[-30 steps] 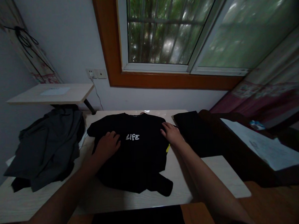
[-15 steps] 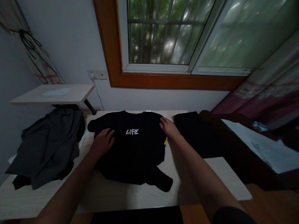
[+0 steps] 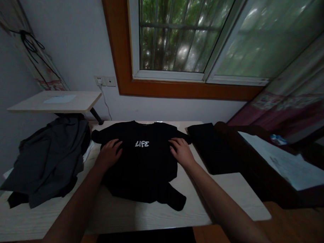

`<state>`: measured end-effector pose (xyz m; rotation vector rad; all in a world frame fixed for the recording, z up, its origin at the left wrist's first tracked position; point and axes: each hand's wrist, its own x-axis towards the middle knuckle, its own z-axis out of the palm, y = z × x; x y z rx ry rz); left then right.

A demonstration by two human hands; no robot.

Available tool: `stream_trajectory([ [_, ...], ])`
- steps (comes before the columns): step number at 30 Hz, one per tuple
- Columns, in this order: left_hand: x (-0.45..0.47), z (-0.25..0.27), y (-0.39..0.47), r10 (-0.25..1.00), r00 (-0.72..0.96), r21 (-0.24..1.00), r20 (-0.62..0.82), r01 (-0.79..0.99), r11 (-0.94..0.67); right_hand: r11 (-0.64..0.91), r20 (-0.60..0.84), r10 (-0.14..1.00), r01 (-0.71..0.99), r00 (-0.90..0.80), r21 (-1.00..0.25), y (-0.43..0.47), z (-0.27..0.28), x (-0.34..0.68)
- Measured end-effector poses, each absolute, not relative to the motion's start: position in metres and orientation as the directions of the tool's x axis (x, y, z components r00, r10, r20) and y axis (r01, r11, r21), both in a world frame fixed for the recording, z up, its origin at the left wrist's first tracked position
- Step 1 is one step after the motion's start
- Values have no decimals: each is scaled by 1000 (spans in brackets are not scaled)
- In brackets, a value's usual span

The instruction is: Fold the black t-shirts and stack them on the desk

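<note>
A black long-sleeved shirt [image 3: 145, 168] with white lettering lies spread on the pale wooden table [image 3: 154, 219], its neckline toward the wall. My left hand [image 3: 110, 151] rests flat on its left side, fingers spread. On the opposite side, my right hand [image 3: 181, 150] lies with fingers apart on the fabric, just below the right shoulder. One sleeve reaches out past my right hand toward the dark folded stack. Another sleeve end sticks out at the lower right of the shirt. Nothing is gripped by either hand.
A heap of dark grey clothing [image 3: 51, 157] sits at the left, below a small raised shelf [image 3: 55, 102]. Dark folded cloth [image 3: 216, 148] lies at the right of the table. Beyond it is a dark brown piece of furniture with a white sheet [image 3: 282, 159] on it.
My right hand has moved slightly inward and down on the shirt, and a sleeve now extends outward past it. A yellow patch at the right side is no longer visible. My left hand stays nearly in place.
</note>
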<state>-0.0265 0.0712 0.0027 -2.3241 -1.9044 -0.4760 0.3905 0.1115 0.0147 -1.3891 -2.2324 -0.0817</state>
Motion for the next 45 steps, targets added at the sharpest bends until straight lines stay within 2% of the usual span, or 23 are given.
stream_trajectory([
  [6, -28, 2, 72, 938, 156, 145, 309, 967, -209, 505, 347, 838, 838, -421, -205, 70, 13, 386],
  [14, -36, -2, 67, 931, 186, 199, 315, 946, -256, 485, 311, 852, 858, -421, -167, 67, 9, 385],
  [18, -45, 8, 55, 904, 229, 207, 360, 926, -317, 475, 311, 856, 865, -412, -161, 75, 6, 387],
  [23, -55, 21, 45, 895, 233, 160, 380, 937, -312, 478, 310, 853, 867, -420, -141, 86, 6, 390],
  [37, -66, 13, 51, 886, 221, 264, 409, 900, -346, 491, 291, 852, 858, -436, -152, 137, -2, 398],
  [45, -68, 15, 52, 903, 213, 290, 372, 898, -332, 421, 351, 873, 888, -340, -186, 134, -5, 393],
])
